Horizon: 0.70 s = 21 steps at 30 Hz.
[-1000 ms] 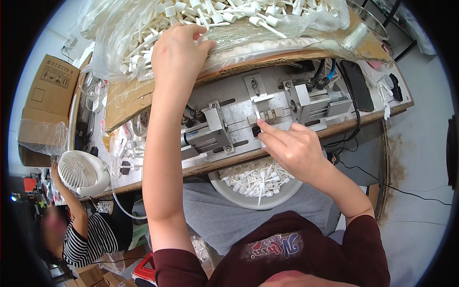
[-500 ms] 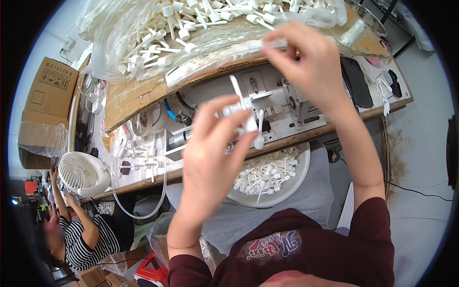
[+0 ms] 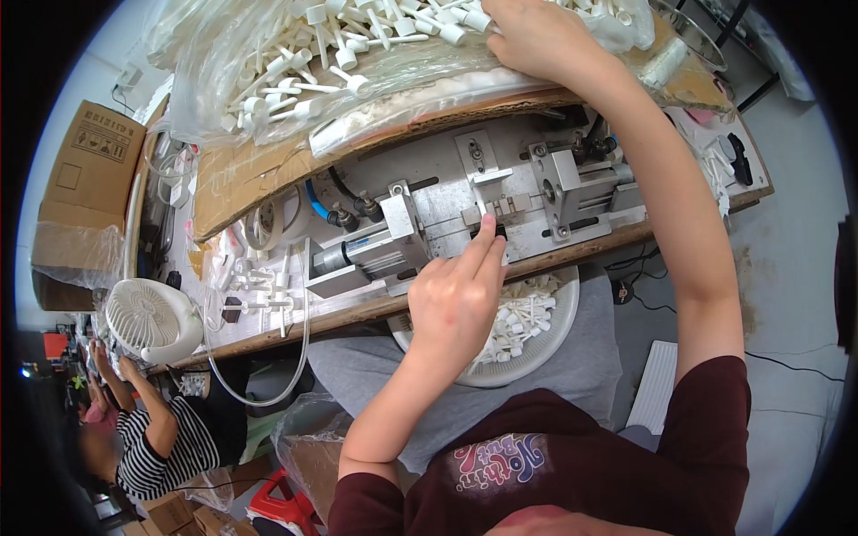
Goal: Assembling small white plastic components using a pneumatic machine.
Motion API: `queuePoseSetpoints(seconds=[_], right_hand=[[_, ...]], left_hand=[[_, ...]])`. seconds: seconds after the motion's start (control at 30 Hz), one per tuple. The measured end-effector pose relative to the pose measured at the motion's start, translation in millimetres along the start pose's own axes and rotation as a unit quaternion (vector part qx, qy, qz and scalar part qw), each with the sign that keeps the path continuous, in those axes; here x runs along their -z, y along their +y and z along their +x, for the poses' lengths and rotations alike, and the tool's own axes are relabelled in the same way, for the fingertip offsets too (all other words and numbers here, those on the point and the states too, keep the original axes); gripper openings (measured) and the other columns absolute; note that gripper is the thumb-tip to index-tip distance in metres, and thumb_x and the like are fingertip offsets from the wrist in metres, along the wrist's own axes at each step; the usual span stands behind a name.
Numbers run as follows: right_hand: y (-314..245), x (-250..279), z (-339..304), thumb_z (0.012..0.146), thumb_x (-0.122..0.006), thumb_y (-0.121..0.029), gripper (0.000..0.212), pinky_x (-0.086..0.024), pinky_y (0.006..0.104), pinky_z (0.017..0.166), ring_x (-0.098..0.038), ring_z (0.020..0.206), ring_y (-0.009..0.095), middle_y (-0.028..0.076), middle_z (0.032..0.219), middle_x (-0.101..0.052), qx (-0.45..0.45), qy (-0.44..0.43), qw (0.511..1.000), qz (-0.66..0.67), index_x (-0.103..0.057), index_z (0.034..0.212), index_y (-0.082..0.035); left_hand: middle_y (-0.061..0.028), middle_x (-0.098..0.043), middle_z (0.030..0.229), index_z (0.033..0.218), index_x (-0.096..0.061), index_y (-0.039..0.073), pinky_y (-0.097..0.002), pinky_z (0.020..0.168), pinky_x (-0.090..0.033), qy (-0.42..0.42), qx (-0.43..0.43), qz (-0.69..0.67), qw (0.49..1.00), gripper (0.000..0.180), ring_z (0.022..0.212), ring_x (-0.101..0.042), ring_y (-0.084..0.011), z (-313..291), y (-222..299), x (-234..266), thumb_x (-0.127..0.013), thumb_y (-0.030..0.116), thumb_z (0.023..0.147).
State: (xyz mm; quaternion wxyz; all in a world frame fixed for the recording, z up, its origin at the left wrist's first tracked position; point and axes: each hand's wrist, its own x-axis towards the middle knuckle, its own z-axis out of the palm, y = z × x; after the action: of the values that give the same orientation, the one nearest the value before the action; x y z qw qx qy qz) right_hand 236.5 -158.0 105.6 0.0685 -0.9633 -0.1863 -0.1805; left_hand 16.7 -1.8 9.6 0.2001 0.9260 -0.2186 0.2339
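Note:
My left hand (image 3: pixel 458 299) reaches over the metal fixture (image 3: pixel 438 228), index and middle fingers stretched out. Its index fingertip touches a slim white plastic piece (image 3: pixel 483 198) in the middle of the fixture; the finger hides part of that piece. Up at the heap of white plastic scoops (image 3: pixel 344 58) is my right hand (image 3: pixel 545 40), its thumb and fingertips beside a few scoops at the heap's near edge. The picture's top edge cuts off some of these fingers, so a grip cannot be made out. Below the left hand, more small white scoops (image 3: pixel 514 326) lie in a round white basket (image 3: pixel 565 335).
Clear plastic and a cardboard sheet (image 3: pixel 223 192) lie under the heap, overhanging the fixture. White branched plastic pieces (image 3: pixel 268 299) and a small white fan (image 3: pixel 152 322) are at the left. A person in a striped top (image 3: pixel 183 447) works at far left. Black clippers (image 3: pixel 739 158) lie at right.
My right hand has moved up and away to the scoop heap. My left hand, which held white scoop pieces above the fixture, has come down with its fingertip on a piece there.

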Motion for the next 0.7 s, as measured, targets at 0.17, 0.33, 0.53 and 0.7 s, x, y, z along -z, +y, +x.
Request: queuePoseSetpoints(seconds=[0.17, 0.33, 0.53, 0.7], right_hand=[[-11.6, 42.2, -26.1, 0.084, -0.066, -0.024, 0.034, -0.052, 0.0478, 0.090, -0.066, 0.103, 0.040, 0.028, 0.104, -0.068, 0.018, -0.018, 0.996, 0.090, -0.064, 0.104, 0.004], [-26.8, 28.1, -103.8, 0.100, -0.060, -0.035, 0.027, -0.040, 0.0227, 0.055, -0.055, 0.064, 0.004, -0.003, 0.077, -0.064, -0.080, -0.094, 0.794, 0.595, -0.066, 0.093, -0.009], [-61.9, -4.5, -182.7, 0.103, -0.055, -0.039, 0.048, -0.041, 0.0286, 0.052, -0.054, 0.058, 0.009, 0.005, 0.063, -0.061, -0.133, -0.138, 0.778, 0.598, -0.068, 0.081, 0.001], [-51.3, -2.2, -193.9, 0.105, -0.049, -0.036, 0.050, -0.044, 0.0335, 0.055, -0.057, 0.060, 0.014, 0.010, 0.064, -0.062, -0.110, -0.183, 0.798, 0.564, -0.073, 0.085, 0.003]], left_hand=[[-0.0032, -0.072, 0.119, 0.101, -0.075, 0.007, -0.0281, 0.056, -0.051, -0.007, 0.017, -0.015, 1.000, 0.030, 0.057, -0.063, -0.0185, -2.6, -3.1, 1.0, -0.082, 0.014, 0.073], [-0.0092, -0.073, 0.115, 0.106, -0.073, 0.006, -0.0283, 0.064, -0.056, 0.039, 0.076, -0.208, 0.974, 0.036, 0.071, -0.069, -0.0161, 7.9, -5.9, 14.1, -0.086, 0.012, 0.074], [-0.0108, -0.072, 0.106, 0.113, -0.067, 0.000, -0.0307, 0.075, -0.060, 0.108, 0.044, -0.265, 0.957, 0.046, 0.086, -0.070, -0.0176, 14.1, 1.0, 18.9, -0.086, 0.001, 0.071], [-0.0080, -0.067, 0.091, 0.110, -0.069, 0.003, -0.0312, 0.068, -0.053, 0.071, 0.067, -0.307, 0.947, 0.039, 0.080, -0.067, -0.0225, 6.7, 12.4, 23.2, -0.079, -0.003, 0.072]])
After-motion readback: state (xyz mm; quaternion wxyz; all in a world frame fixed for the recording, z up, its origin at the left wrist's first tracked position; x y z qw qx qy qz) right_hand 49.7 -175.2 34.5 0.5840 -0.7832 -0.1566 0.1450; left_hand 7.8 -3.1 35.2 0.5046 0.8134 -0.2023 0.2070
